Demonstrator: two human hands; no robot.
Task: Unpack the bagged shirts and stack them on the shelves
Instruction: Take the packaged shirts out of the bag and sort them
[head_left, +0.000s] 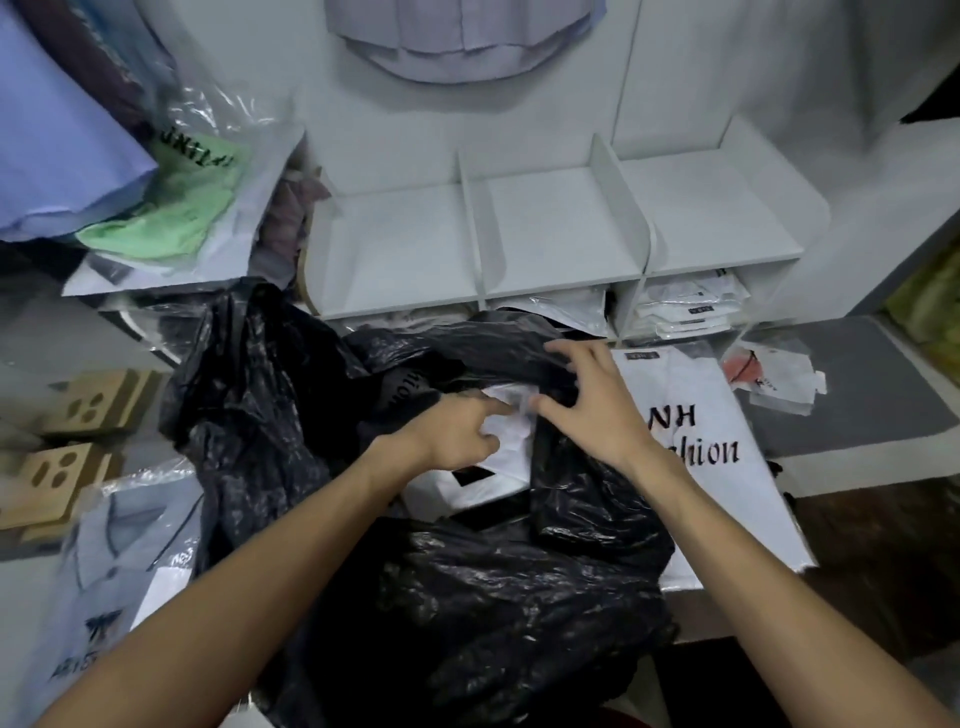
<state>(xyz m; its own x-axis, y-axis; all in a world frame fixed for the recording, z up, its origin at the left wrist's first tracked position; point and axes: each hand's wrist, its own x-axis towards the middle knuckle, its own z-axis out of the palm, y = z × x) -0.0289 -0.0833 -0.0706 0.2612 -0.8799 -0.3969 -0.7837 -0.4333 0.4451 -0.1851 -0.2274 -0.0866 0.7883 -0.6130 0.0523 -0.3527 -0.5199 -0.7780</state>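
Head view shows the left hand (457, 431) pinching a white packed shirt (498, 467) inside the black sack (467, 571) below the shelves (561, 228), while the right hand (587, 400), fingers spread, should hold the sack's mouth wide so the shirt lifts out without snagging.

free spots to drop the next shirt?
Top shelf: three bare bays between the white dividers, left, middle, right. Cubbies below hold packed white shirts. The black bag and both hands, left, right, crowd the front.
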